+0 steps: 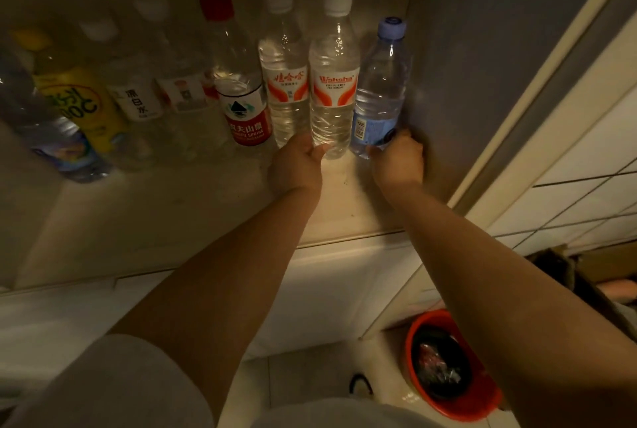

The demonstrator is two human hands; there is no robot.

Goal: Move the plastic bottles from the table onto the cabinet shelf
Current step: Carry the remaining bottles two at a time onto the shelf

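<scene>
Row of clear plastic bottles upright on cabinet shelf (344, 207), touching side by side. Right hand (396, 160) grasps base of blue-label bottle (381, 89), lilac cap, at far right end of row, close to the cabinet side wall (465, 48); fingers wrapped round its lower part. Left hand (298, 165) grips base of the Wahaha bottle (332, 83), white cap, red-orange label, thumb on its front. Both bottles stand on the shelf, just beside each other.

Just left of left fingers: second red-orange label bottle (284, 83), then red-cap bottle (238, 83) with red and white label. Further left, blurred: white-label bottles (138, 96), yellow bottle (74, 96), a blue-label bottle (51, 138) at the edge.

Below the arms: tiled floor (303, 376), orange bin (448, 365) holding dark trash. Grey sleeve (103, 386) bottom left.
</scene>
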